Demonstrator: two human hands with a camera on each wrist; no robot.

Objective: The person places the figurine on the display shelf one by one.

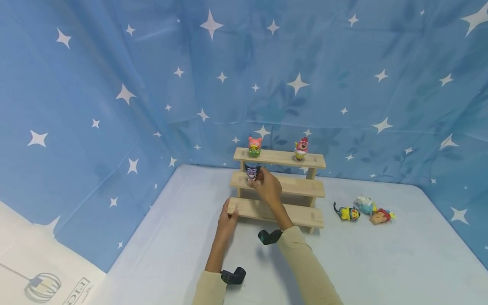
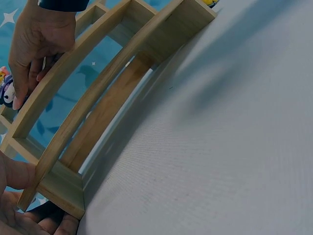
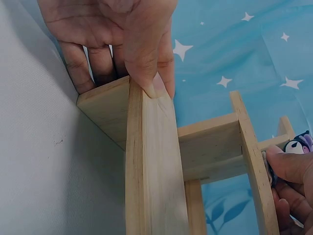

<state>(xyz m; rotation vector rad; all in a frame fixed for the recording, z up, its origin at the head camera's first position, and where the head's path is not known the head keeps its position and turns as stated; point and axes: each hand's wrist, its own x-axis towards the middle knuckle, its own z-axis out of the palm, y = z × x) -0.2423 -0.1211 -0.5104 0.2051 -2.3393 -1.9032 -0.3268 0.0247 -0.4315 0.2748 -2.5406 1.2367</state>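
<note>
A three-step wooden display shelf (image 1: 282, 212) stands on the white-covered table. My left hand (image 1: 226, 224) grips the left end of its lowest step; in the right wrist view the thumb (image 3: 155, 85) lies on the board and the other fingers reach behind the side panel. My right hand (image 1: 270, 188) reaches over the lowest step and pinches a small black-and-purple figurine (image 1: 252, 173) at the left end of the middle step. The figurine is upright, facing forward, its base right at the board.
On the top step stand a pink-hooded figurine (image 1: 254, 147) at the left and a red-and-pink bear figurine (image 1: 301, 149) toward the right. Right of the shelf lie a yellow-and-black figurine (image 1: 347, 213), a white-and-blue one (image 1: 366, 205) and a red-and-tan one (image 1: 381, 216). A blue starred curtain (image 1: 244, 63) hangs behind.
</note>
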